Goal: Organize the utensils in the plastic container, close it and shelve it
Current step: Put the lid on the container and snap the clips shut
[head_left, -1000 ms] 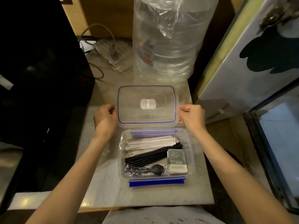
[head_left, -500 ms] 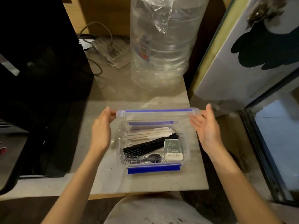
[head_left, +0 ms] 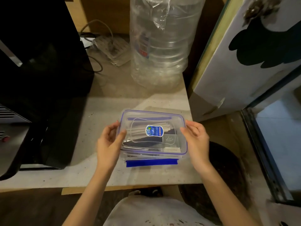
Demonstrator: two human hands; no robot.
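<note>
A clear plastic container point(head_left: 151, 158) with a blue front clip stands on the stone counter point(head_left: 101, 121). Its clear lid point(head_left: 177, 121), blue-rimmed with an oval sticker, lies flat over the container, slightly skewed. My left hand point(head_left: 109, 142) grips the lid's left edge, thumb on top. My right hand point(head_left: 196, 141) holds its right edge. Through the lid I make out white wrapped sticks, black straws and a small packet, all blurred.
A big clear water jug point(head_left: 160, 41) stands behind the container. A black appliance point(head_left: 37, 79) fills the left side. A power strip with cables point(head_left: 110, 46) lies at the back. A white cabinet door point(head_left: 244, 62) stands to the right, past the counter's edge.
The lid was held upright behind the container, then edge-on above it; now both hands have lowered it flat onto the container.
</note>
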